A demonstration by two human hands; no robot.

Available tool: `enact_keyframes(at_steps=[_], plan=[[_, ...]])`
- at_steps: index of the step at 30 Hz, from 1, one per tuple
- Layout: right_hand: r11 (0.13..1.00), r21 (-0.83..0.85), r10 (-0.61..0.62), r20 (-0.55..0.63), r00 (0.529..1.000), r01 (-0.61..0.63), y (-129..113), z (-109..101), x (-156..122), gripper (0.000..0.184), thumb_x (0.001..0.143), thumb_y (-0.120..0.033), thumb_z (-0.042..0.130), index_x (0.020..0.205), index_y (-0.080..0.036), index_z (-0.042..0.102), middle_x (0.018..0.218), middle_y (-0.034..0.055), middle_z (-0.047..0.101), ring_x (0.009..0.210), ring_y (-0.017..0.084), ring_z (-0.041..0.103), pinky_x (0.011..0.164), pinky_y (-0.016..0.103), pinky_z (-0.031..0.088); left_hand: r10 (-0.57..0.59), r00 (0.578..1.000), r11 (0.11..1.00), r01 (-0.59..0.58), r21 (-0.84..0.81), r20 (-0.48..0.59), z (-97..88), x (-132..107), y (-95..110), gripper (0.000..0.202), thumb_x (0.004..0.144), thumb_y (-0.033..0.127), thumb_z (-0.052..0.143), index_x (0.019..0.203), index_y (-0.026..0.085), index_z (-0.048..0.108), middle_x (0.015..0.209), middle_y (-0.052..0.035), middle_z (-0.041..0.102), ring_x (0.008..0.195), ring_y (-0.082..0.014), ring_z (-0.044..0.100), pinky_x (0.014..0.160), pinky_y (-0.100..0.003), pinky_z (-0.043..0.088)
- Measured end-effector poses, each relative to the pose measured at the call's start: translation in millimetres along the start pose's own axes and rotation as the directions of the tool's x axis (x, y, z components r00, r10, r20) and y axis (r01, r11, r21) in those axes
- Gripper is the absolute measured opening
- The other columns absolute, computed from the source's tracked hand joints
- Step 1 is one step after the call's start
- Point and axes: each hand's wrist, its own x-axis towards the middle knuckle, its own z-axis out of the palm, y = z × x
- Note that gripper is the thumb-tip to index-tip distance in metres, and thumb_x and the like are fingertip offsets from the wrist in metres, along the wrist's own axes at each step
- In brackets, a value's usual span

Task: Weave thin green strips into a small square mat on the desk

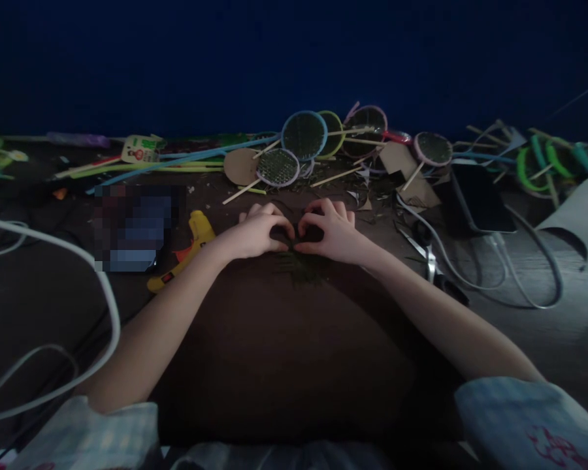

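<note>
My left hand [257,230] and my right hand [329,230] meet at the middle of the dark table [274,339], fingers curled and pinched together. Between the fingertips lies a dark green woven mesh piece [301,264] with frayed strands sticking out below the hands. Both hands press or pinch this piece; the light is too dim to make out its exact shape. A yellow glue gun [191,251] lies just left of my left wrist. Scissors [428,261] lie to the right of my right wrist.
Several small round mesh fans on sticks [304,140] are piled at the back, with cardboard scraps [406,170]. A dark phone [480,199] with a white cable [519,287] lies at the right. A thick white cord [98,294] loops at the left. Green rings [534,166] sit far right.
</note>
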Motion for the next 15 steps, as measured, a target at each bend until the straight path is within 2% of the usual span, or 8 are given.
enact_keyframes(at_steps=[5,15], plan=[[1.000,-0.012,-0.016,-0.015,1.000,0.015,1.2,4.5,1.4,0.022,0.068,-0.045,0.062,0.082,-0.028,0.061,0.118,0.0042,0.044,0.111,0.031,0.034,0.087,0.050,0.032,-0.016,1.000,1.000,0.016,0.016,0.020,-1.6,2.2,2.3,0.021,0.070,0.034,0.064,0.091,0.028,0.063,0.110,-0.0039,0.047,0.112,-0.0305,0.037,0.092,-0.049,0.028],[0.999,0.042,0.011,0.107,0.994,-0.016,7.0,-5.9,5.0,0.014,0.068,-0.030,0.063,0.083,-0.028,0.064,0.121,0.0017,0.043,0.116,0.029,0.031,0.091,0.050,0.029,0.004,0.999,1.000,-0.005,0.027,0.034,-2.1,3.9,-0.1,0.023,0.070,0.037,0.065,0.091,0.028,0.063,0.110,-0.0042,0.046,0.113,-0.0296,0.037,0.091,-0.049,0.028]])
